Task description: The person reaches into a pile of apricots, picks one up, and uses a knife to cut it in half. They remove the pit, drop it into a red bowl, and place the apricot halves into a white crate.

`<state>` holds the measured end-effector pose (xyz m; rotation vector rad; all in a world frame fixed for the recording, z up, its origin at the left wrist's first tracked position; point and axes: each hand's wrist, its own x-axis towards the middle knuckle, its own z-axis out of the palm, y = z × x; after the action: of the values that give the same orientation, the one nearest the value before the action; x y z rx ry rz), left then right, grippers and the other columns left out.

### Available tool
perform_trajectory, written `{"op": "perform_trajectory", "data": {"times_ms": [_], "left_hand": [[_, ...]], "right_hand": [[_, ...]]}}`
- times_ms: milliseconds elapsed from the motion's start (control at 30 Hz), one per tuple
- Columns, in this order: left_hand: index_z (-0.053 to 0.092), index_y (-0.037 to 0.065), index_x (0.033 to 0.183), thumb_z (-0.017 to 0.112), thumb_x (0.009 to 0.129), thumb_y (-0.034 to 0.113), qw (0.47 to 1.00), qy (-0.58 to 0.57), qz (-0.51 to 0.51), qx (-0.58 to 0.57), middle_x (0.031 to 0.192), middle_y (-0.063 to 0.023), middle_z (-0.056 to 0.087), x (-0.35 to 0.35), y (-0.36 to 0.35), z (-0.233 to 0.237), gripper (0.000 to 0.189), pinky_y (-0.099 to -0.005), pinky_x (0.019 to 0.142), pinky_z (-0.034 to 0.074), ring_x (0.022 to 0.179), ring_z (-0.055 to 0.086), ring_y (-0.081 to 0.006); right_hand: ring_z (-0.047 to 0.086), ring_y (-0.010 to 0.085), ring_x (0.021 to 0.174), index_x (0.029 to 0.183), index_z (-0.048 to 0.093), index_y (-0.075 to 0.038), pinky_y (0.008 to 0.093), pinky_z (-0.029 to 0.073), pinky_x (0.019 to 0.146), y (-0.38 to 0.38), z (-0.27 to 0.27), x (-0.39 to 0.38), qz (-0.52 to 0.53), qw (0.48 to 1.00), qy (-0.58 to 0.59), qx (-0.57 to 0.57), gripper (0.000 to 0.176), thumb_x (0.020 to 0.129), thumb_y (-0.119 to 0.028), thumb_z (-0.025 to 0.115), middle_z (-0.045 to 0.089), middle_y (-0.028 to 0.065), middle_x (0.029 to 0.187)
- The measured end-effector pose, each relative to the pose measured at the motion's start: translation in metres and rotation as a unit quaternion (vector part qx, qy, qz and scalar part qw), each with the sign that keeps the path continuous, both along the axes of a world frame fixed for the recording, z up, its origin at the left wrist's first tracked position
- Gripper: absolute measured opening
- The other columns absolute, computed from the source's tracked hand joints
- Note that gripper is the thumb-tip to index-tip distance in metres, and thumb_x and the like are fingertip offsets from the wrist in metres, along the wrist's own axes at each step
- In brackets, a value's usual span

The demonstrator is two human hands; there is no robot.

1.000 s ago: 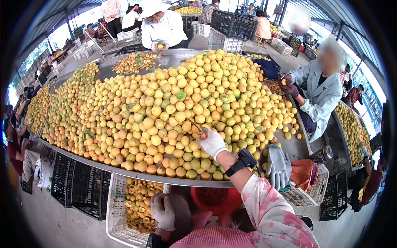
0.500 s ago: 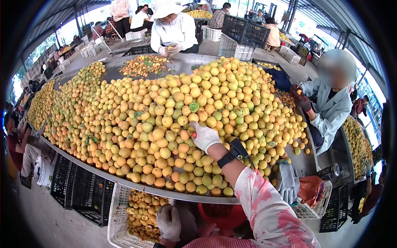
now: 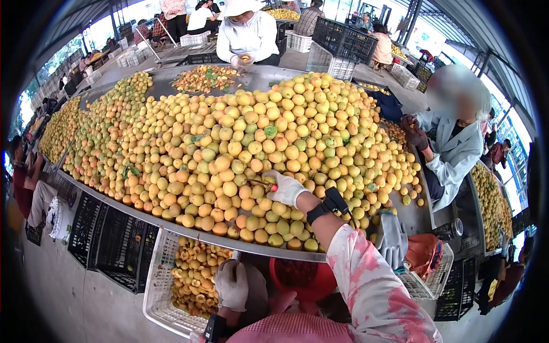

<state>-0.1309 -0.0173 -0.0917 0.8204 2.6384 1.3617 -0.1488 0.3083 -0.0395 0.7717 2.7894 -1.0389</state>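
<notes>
My right hand (image 3: 284, 188), in a white glove with a black wrist strap, reaches onto a large heap of yellow-orange fruit (image 3: 171, 148) on a metal table (image 3: 260, 249). It is closed on a small tool (image 3: 269, 186) with a red part, whose thin end points left over the fruit. My left hand (image 3: 231, 284), also gloved, is low near my lap, beside a white crate (image 3: 158, 274) of halved fruit (image 3: 193, 271). Its fingers are curled, and what they hold, if anything, is hidden.
A red basin (image 3: 320, 280) stands below the table edge. Grey gloves (image 3: 392, 243) and a red cloth (image 3: 424, 254) lie at the right. Black crates (image 3: 117, 251) stand at the left. One person (image 3: 249, 37) sits opposite, another (image 3: 454, 148) at the right.
The view has shifted a little, so the table appears higher. My right hand remains at the heap with the tool. The person opposite now holds an opened fruit in one raised hand.
</notes>
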Motion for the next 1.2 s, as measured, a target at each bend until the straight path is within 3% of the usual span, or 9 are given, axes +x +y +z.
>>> {"op": "perform_trajectory", "data": {"times_ms": [67,133,200,400,433,533,667,933,1200], "left_hand": [[0.066,0.001,0.091,0.063,0.087,0.015,1.000,-0.015,0.006,0.008,0.094,-0.0174,0.066,0.002,-0.002,0.004,0.015,-0.0458,0.081,0.048,0.091,0.061,-0.0375],[0.066,0.001,0.091,0.063,0.087,0.014,1.000,-0.014,0.011,0.022,0.094,-0.0176,0.066,0.002,-0.006,-0.005,0.014,-0.0455,0.081,0.048,0.091,0.061,-0.0374],[0.065,0.001,0.091,0.062,0.087,0.014,0.999,-0.019,0.008,0.038,0.094,-0.0177,0.066,0.004,-0.010,-0.010,0.014,-0.0451,0.081,0.048,0.091,0.061,-0.0373],[0.064,-0.001,0.102,0.064,0.087,0.009,0.990,-0.079,-0.008,0.115,0.097,-0.0164,0.066,0.008,-0.008,-0.012,0.018,-0.0395,0.085,0.048,0.092,0.062,-0.0318],[0.059,-0.001,0.120,0.067,0.085,0.005,0.976,-0.122,-0.063,0.169,0.113,-0.0170,0.062,0.011,-0.007,-0.010,0.036,-0.0375,0.092,0.047,0.103,0.059,-0.0280],[0.049,0.000,0.136,0.070,0.083,0.002,0.940,-0.206,-0.195,0.190,0.128,-0.0179,0.054,0.031,0.002,0.030,0.057,-0.0369,0.098,0.044,0.113,0.054,-0.0271],[0.040,0.001,0.144,0.071,0.082,0.004,0.908,-0.197,-0.312,0.198,0.137,-0.0201,0.047,0.052,0.018,0.045,0.070,-0.0374,0.104,0.042,0.122,0.050,-0.0294],[0.045,0.000,0.139,0.062,0.090,0.001,0.818,-0.379,-0.345,0.261,0.122,-0.0112,0.058,0.087,0.024,0.050,0.052,-0.0289,0.094,0.048,0.108,0.057,-0.0165],[0.041,-0.002,0.141,0.063,0.091,0.000,0.906,-0.247,-0.274,0.210,0.116,-0.0075,0.058,0.086,0.041,0.066,0.054,-0.0250,0.089,0.048,0.101,0.057,-0.0127]], "right_hand": [[0.067,0.0339,0.090,0.142,0.041,-0.016,0.0398,0.053,0.082,-0.004,0.004,0.014,-0.015,1.000,0.004,0.017,0.072,0.078,-0.028,0.072,0.066,0.0192,0.106],[0.067,0.0249,0.074,0.140,0.044,-0.015,0.0363,0.055,0.065,-0.012,0.019,0.041,-0.142,0.971,0.081,-0.174,0.069,0.079,-0.024,0.074,0.066,0.0153,0.099],[0.058,0.0165,0.054,0.139,0.043,-0.012,0.0290,0.049,0.047,-0.011,0.019,0.069,-0.177,0.951,0.135,-0.215,0.068,0.080,-0.024,0.075,0.062,0.0071,0.091],[0.056,0.0129,0.050,0.125,0.050,-0.012,0.0264,0.042,0.038,-0.053,0.009,0.159,-0.277,0.781,0.244,-0.504,0.042,0.089,-0.021,0.069,0.058,0.0032,0.080],[0.055,0.0139,0.049,0.119,0.053,-0.012,0.0264,0.041,0.038,-0.070,0.014,0.168,-0.282,0.740,0.274,-0.545,0.034,0.090,-0.021,0.067,0.057,0.0027,0.078],[0.055,0.0150,0.049,0.112,0.054,-0.010,0.0252,0.039,0.037,-0.107,0.006,0.188,-0.255,0.682,0.291,-0.620,0.024,0.093,-0.019,0.064,0.057,0.0029,0.079],[0.054,0.0132,0.047,0.115,0.055,-0.009,0.0235,0.039,0.035,-0.157,0.018,0.199,-0.261,0.646,0.293,-0.655,0.024,0.096,-0.021,0.060,0.061,0.0047,0.083],[0.059,0.0138,0.051,0.116,0.053,-0.008,0.0249,0.047,0.038,-0.186,0.017,0.218,-0.300,0.650,0.294,-0.633,0.029,0.094,-0.025,0.064,0.063,0.0051,0.083],[0.055,0.0148,0.044,0.141,0.037,-0.006,0.0270,0.046,0.036,-0.093,-0.012,0.225,-0.422,0.842,0.199,-0.270,0.062,0.088,-0.023,0.066,0.062,0.0071,0.079]]}}
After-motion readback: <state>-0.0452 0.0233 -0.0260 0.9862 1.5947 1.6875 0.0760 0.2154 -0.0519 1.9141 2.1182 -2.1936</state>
